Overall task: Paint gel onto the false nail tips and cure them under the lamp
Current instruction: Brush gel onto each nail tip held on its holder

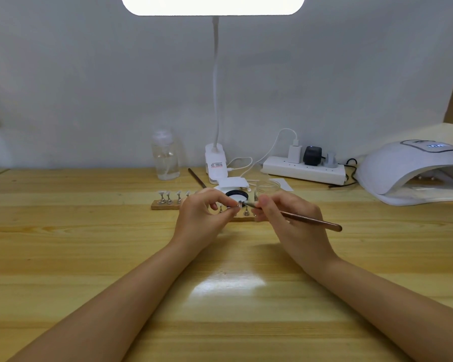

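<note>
Item: gel painting in progress, mid-worktop (89,231). Left hand (199,218): grip pinched on a small metal-stemmed holder carrying one false nail tip (238,204), raised just above the near wooden strip (242,218); the tip itself is too small to read clearly. Right hand (288,220): grip grasping a copper-coloured brush (311,220) close to the bristles, bristle end touching or all but touching the held tip, handle trailing to the near right. Remaining tips (173,195) stand on stems in the far wooden strip (165,206), left of the hands. A round black-rimmed gel pot (236,195) sits open just beyond the hands, with a clear glass jar (268,188) to its right. Curing lamp (408,173): far right, mouth facing the hands, well apart from them. Also present: clear liquid bottle (165,155), clip desk lamp (215,163), power strip (304,169). Hazards, as judged: an overloaded brush could flood gel past the tip's edge onto the stem or fingers; a loose pinch could let the holder twist and smear the coat; a wrist lowering could knock the stemmed tips standing beneath it; wet gel may pick up dust or prints on the long carry to the lamp.
</note>
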`<state>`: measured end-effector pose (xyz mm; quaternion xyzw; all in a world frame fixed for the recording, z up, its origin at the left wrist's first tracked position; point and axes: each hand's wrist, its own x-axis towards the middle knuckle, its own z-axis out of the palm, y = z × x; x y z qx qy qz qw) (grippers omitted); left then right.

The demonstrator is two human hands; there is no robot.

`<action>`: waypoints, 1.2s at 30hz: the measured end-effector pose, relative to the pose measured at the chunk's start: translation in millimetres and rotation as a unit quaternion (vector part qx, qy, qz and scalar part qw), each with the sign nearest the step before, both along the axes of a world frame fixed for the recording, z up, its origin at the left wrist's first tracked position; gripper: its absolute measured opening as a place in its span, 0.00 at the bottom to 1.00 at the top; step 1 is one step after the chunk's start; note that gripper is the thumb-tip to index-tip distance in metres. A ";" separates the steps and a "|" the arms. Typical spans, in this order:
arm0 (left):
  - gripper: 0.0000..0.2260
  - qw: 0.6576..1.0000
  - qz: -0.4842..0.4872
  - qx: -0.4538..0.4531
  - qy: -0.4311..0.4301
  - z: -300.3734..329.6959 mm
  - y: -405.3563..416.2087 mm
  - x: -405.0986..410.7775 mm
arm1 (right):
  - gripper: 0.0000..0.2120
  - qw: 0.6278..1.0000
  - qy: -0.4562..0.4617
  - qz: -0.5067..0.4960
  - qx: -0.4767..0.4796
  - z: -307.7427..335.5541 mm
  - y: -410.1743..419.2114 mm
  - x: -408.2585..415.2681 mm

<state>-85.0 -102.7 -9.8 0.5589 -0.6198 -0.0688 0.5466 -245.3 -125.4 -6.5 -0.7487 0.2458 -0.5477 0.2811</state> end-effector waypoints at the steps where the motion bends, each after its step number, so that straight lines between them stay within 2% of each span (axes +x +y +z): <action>1: 0.06 1.000 0.000 0.000 0.001 0.0 0.1 0.0 | 0.14 1.000 0.005 0.008 0.013 -0.6 0.7 0.5; 4: 0.08 1.000 0.001 0.002 0.001 0.3 0.3 0.5 | 0.16 0.998 -0.016 0.034 0.054 -1.4 3.6 0.7; 8: 0.05 1.000 -0.001 0.004 0.002 0.2 0.3 0.4 | 0.12 1.000 -0.028 0.002 0.013 0.1 1.5 0.4; 13: 0.05 1.000 0.002 0.005 0.001 0.0 0.3 0.7 | 0.15 0.998 -0.026 0.027 0.056 -0.5 3.4 0.7; 17: 0.04 1.000 0.005 0.006 0.001 -0.4 0.2 0.1 | 0.12 1.000 -0.020 0.000 0.001 0.0 1.2 0.3; 21: 0.03 1.000 0.005 0.005 -0.005 0.5 0.3 -0.1 | 0.15 0.998 -0.020 0.024 0.051 -0.6 3.1 1.0; 26: 0.03 1.000 0.006 0.005 -0.001 0.0 1.0 0.0 | 0.12 1.000 -0.009 -0.010 0.002 0.1 1.0 0.7; 30: 0.04 1.000 0.006 0.001 -0.004 -0.4 0.0 0.1 | 0.15 0.999 -0.017 0.020 0.045 -0.4 2.9 1.6; 34: 0.04 1.000 0.003 -0.002 -0.004 -0.9 -0.3 1.2 | 0.12 1.000 -0.011 -0.011 0.004 0.3 1.0 0.7; 36: 0.04 1.000 0.004 -0.004 -0.003 -1.2 -0.3 1.2 | 0.13 1.000 -0.003 -0.003 0.024 0.2 0.7 1.4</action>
